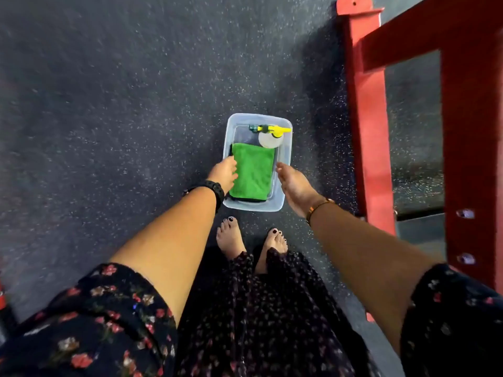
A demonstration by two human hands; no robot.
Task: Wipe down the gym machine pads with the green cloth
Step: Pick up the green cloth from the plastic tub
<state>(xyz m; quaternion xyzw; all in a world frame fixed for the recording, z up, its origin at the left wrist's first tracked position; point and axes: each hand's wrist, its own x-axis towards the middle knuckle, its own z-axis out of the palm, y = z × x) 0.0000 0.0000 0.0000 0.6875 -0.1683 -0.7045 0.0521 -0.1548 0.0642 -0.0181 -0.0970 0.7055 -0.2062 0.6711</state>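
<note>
A folded green cloth (253, 172) lies in a clear plastic bin (286, 156) low over the dark speckled floor, just ahead of my bare feet. A spray bottle (270, 133) with a yellow trigger stands at the bin's far end. My left hand (223, 173) holds the bin's left rim, its fingers curling over the edge onto the cloth. My right hand (292, 186) holds the right rim, with the fingertips at the wall. No machine pad is in view.
A red steel machine frame (367, 131) stands close on the right, with a cross beam (435, 31) overhead and a bolted post (471, 186). Dark rubber floor (122, 104) spreads to the left and ahead.
</note>
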